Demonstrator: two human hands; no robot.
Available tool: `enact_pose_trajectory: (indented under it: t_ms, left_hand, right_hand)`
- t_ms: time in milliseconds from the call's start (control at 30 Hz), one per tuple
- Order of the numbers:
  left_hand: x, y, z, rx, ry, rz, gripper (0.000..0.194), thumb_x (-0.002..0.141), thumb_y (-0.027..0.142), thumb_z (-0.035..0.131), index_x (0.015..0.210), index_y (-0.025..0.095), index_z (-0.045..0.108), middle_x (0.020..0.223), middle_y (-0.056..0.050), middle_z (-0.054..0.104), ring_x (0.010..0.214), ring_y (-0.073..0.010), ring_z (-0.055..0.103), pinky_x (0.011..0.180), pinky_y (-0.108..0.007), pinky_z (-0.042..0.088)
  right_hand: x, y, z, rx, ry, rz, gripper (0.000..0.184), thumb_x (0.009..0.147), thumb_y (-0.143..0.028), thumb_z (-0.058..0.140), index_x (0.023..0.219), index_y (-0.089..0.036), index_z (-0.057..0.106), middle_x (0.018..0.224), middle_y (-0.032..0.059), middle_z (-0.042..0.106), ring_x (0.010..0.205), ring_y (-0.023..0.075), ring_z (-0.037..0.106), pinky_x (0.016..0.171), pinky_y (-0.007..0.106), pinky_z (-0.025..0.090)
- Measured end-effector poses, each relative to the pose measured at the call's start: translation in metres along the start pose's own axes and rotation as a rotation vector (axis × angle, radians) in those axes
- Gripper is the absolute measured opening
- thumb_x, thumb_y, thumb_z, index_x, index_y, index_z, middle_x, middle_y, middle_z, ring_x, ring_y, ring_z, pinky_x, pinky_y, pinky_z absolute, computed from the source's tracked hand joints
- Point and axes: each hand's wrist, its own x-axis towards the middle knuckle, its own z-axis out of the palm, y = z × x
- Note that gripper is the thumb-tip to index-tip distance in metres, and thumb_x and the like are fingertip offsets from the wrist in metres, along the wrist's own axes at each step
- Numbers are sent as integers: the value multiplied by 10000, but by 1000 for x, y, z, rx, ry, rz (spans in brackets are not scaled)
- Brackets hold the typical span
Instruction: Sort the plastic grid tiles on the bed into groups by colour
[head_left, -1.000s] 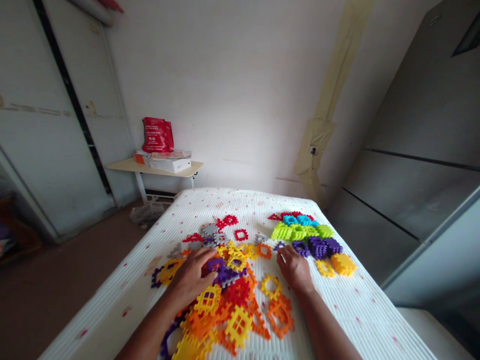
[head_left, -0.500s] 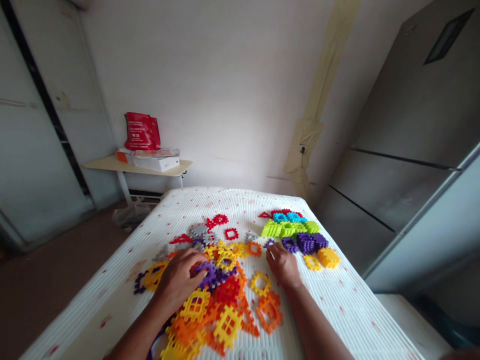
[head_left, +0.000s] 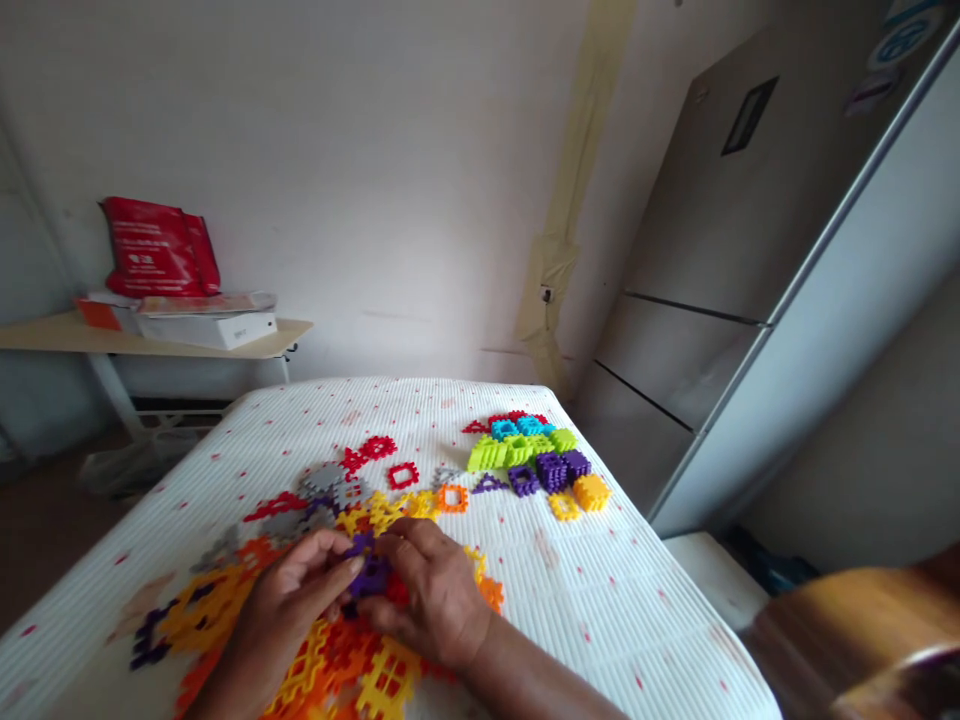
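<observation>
My left hand [head_left: 289,595] and my right hand [head_left: 431,590] meet over a loose pile of plastic interlocking tiles [head_left: 330,640], orange, yellow and red. Both hands pinch a purple tile [head_left: 369,572] between their fingertips, just above the pile. Farther back lie red and grey tiles [head_left: 352,470]. On the right side of the white ribbed surface [head_left: 600,610] sit sorted stacks: blue and green [head_left: 517,445], purple [head_left: 551,470], yellow-orange [head_left: 585,492].
A small table [head_left: 150,340] at the back left carries a red bag [head_left: 157,248] and a white box [head_left: 206,328]. A grey refrigerator [head_left: 750,300] stands to the right. A brown wooden object [head_left: 862,640] shows at the lower right corner.
The camera has swung right. My right hand left the purple stack's side and came to the middle of the pile, where both hands now hold a purple tile.
</observation>
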Motion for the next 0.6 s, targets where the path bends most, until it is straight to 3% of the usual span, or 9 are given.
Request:
enact_pose_trajectory:
  t_ms: [233, 600]
  left_hand:
    - [2, -11, 0, 1, -26, -26, 370, 633, 514, 685, 788, 207, 550, 565, 51, 568, 507, -125, 508, 480, -223, 422]
    - [6, -21, 0, -85, -2, -55, 397, 621, 511, 717, 828, 228, 530, 583, 60, 580, 534, -126, 520, 506, -210, 440]
  right_hand:
    - [-2, 3, 1, -27, -25, 18, 474, 841, -484, 513, 1196, -170, 521, 1095, 94, 588, 984, 202, 554, 857, 304, 476]
    - [-5, 9, -8, -5, -136, -17, 420, 888, -382, 488, 1263, -194, 460, 1240, 89, 530, 1124, 176, 511, 950, 268, 432]
